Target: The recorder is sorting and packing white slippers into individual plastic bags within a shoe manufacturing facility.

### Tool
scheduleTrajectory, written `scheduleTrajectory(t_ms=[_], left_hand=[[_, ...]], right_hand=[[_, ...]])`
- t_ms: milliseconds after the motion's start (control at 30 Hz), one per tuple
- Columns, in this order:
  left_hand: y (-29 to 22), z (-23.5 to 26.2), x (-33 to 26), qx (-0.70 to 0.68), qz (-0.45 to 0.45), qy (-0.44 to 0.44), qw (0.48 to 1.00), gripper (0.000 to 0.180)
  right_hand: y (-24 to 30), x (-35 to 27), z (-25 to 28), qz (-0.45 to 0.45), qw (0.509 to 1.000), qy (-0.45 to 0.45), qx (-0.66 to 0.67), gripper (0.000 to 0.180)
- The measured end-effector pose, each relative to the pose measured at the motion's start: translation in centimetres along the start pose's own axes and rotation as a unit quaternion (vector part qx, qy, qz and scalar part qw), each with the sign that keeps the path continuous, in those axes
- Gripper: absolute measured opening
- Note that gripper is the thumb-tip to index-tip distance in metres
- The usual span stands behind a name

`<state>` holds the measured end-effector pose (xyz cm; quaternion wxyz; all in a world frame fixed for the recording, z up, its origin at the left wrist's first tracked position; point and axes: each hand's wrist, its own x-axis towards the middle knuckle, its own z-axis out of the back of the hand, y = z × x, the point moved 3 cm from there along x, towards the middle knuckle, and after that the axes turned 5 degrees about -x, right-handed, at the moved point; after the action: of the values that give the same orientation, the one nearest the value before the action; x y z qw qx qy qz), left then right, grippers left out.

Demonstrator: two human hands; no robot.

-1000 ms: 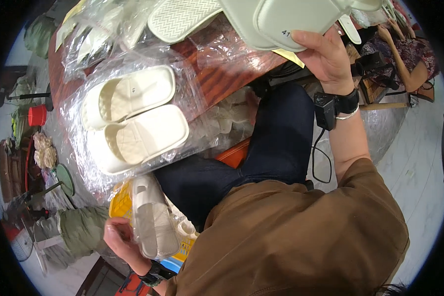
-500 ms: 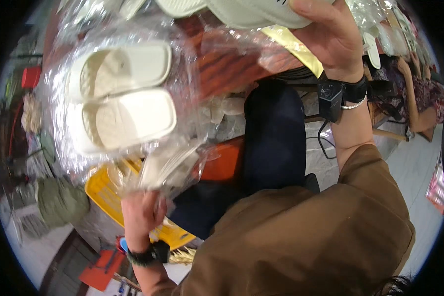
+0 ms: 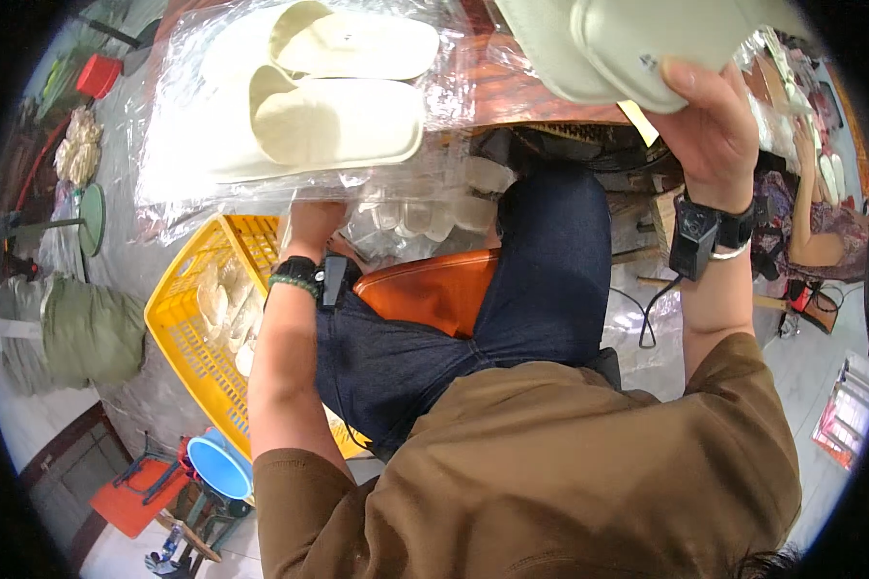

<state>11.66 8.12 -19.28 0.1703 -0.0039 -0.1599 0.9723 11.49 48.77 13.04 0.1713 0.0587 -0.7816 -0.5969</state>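
Note:
At the upper right, my right hand is closed on the edge of a pair of pale slide slippers, thumb on top. The slippers overlap and run past the frame's upper edge. A second pair of cream slippers lies in a clear plastic bag at the upper left. Just below that bag is my left hand, its fingers hidden beneath the bag's near edge. Whether it grips anything cannot be seen.
A reddish-brown table lies beneath the slippers. By my left arm stands a yellow crate with pale clear pieces inside. Beyond it are a blue bucket and a red stool. Another person sits at the right.
My left hand has moved up under the bagged slippers; it was lower, beside crumpled clear plastic. My right hand and its slippers sit lower and farther right in view. The view has shifted.

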Motion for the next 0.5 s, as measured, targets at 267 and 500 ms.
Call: scheduleTrajectory(t_ms=[267, 500], left_hand=[[1.0, -5.4, 2.5, 0.022, -0.007, -0.160, 0.987, 0.050], [1.6, -6.8, 2.4, 0.056, 0.059, -0.019, 0.996, 0.064]], right_hand=[[-1.2, 0.3, -0.6, -0.033, 0.998, 0.025, -0.041, 0.053], [-1.4, 0.0, -2.2, -0.040, 0.996, -0.039, -0.069, 0.053]])
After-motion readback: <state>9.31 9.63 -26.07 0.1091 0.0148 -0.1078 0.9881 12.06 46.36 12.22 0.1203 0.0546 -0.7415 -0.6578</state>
